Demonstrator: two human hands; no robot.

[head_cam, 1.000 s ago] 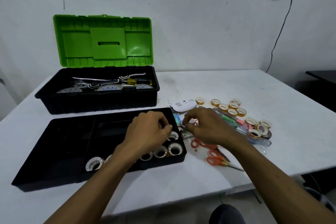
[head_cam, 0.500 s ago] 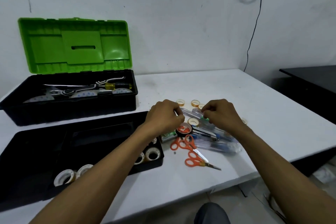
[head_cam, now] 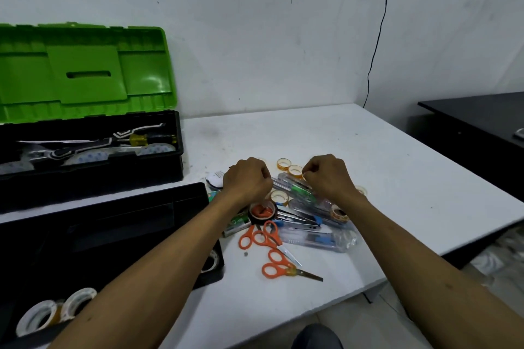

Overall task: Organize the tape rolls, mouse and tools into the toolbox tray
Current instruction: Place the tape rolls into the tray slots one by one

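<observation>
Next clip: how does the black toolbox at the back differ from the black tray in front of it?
The toolbox has a green lid standing open; the tray has no lid. The toolbox holds long tools, among them a yellow-handled screwdriver; the tray holds white tape rolls at its near edge. The toolbox looks deeper than the tray. Both are black and sit on the white table.

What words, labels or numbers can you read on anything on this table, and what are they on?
No text here can be read.
Small green box: print too blurred.
Mouse: label too small.
Tape rolls: marks on the inner rings blurred.
Knife packs: print too blurred.
</observation>
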